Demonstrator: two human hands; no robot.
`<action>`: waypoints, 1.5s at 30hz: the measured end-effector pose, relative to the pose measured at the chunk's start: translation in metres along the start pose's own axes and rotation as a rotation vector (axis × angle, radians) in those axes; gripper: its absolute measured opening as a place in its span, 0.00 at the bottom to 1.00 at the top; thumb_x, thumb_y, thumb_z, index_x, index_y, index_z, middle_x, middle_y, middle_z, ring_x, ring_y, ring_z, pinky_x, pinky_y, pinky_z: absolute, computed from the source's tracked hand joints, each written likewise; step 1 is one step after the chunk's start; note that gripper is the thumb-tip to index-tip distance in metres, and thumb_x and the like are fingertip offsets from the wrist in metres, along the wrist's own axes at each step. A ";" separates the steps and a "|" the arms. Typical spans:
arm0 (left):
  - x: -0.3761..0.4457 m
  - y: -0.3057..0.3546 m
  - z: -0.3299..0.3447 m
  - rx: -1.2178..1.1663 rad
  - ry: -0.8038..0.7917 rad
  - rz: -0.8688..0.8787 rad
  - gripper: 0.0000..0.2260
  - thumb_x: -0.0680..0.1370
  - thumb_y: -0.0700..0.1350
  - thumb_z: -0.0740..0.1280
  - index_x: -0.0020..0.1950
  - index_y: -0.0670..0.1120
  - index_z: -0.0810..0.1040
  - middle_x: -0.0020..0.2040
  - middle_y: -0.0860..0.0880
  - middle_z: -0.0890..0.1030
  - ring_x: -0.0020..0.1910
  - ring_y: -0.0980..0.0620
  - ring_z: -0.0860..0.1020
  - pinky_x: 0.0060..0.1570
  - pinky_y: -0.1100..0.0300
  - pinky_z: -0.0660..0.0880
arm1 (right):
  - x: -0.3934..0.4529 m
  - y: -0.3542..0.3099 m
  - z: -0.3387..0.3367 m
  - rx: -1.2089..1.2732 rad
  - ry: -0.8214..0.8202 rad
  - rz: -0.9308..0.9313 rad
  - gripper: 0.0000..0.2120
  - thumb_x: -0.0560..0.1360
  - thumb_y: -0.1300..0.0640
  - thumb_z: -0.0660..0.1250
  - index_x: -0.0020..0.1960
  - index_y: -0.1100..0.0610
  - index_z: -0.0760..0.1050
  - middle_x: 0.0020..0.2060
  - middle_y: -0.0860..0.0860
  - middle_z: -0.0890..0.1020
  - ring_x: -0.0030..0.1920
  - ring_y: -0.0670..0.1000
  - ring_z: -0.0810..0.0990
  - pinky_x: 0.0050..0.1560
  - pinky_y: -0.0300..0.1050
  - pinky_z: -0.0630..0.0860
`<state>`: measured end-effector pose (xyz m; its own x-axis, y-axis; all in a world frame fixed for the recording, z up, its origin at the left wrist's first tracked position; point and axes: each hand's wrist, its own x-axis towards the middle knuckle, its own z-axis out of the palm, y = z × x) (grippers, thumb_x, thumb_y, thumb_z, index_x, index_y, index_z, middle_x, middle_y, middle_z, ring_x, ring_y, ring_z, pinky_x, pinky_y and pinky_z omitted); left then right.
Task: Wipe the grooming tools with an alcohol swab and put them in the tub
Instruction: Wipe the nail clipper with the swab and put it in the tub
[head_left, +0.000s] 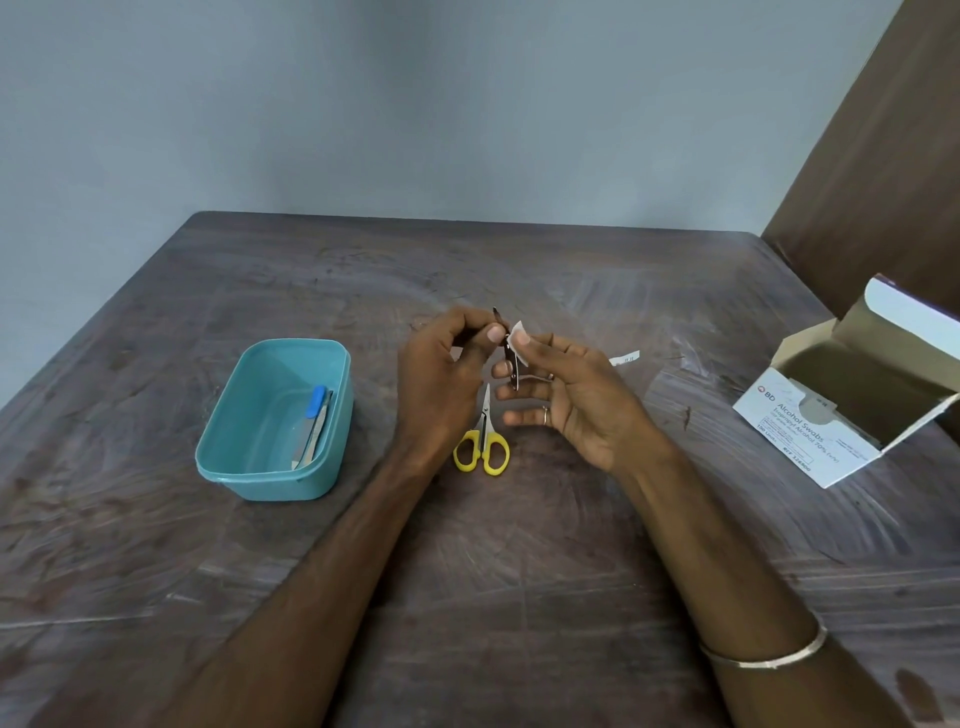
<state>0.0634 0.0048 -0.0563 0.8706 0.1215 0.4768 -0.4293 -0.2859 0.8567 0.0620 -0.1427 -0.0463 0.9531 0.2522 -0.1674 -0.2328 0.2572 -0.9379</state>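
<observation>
My left hand (441, 374) pinches a small metal nail clipper (513, 366) held upright above the table. My right hand (566, 395) pinches a white alcohol swab (519, 343) between thumb and forefinger against the clipper's upper part, its other fingers spread loosely. Small scissors with yellow handles (482, 441) lie on the table just below both hands. A teal plastic tub (239, 462) stands to the left, and inside it lie a nail file with a blue end (316, 410) and another slim metal tool.
An open white box of alcohol swabs (841, 415) stands at the right edge of the dark wooden table (467, 545). A torn swab wrapper (625, 358) lies beyond my right hand. A grey wall rises behind the table.
</observation>
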 end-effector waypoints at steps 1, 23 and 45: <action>0.000 0.001 0.000 -0.005 -0.013 -0.003 0.04 0.79 0.39 0.68 0.49 0.45 0.82 0.42 0.56 0.82 0.42 0.60 0.80 0.41 0.52 0.81 | 0.000 0.000 0.000 0.006 0.012 -0.009 0.06 0.78 0.54 0.69 0.48 0.57 0.80 0.41 0.56 0.84 0.39 0.53 0.84 0.35 0.47 0.81; 0.002 0.007 -0.003 -0.330 -0.029 -0.342 0.07 0.76 0.39 0.71 0.53 0.40 0.83 0.46 0.46 0.86 0.46 0.51 0.84 0.36 0.58 0.80 | -0.001 -0.004 -0.001 -0.008 0.109 -0.061 0.12 0.69 0.51 0.75 0.46 0.58 0.78 0.41 0.56 0.86 0.39 0.54 0.85 0.34 0.48 0.81; 0.005 0.012 -0.007 -0.518 -0.045 -0.558 0.07 0.76 0.38 0.69 0.51 0.38 0.83 0.55 0.42 0.85 0.53 0.46 0.82 0.48 0.50 0.79 | -0.002 -0.007 -0.001 0.123 0.045 -0.044 0.05 0.70 0.59 0.72 0.41 0.57 0.77 0.40 0.57 0.86 0.37 0.51 0.85 0.37 0.45 0.82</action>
<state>0.0609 0.0089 -0.0426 0.9957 0.0751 -0.0534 0.0294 0.2904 0.9565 0.0616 -0.1456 -0.0397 0.9700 0.1965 -0.1431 -0.2099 0.3798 -0.9009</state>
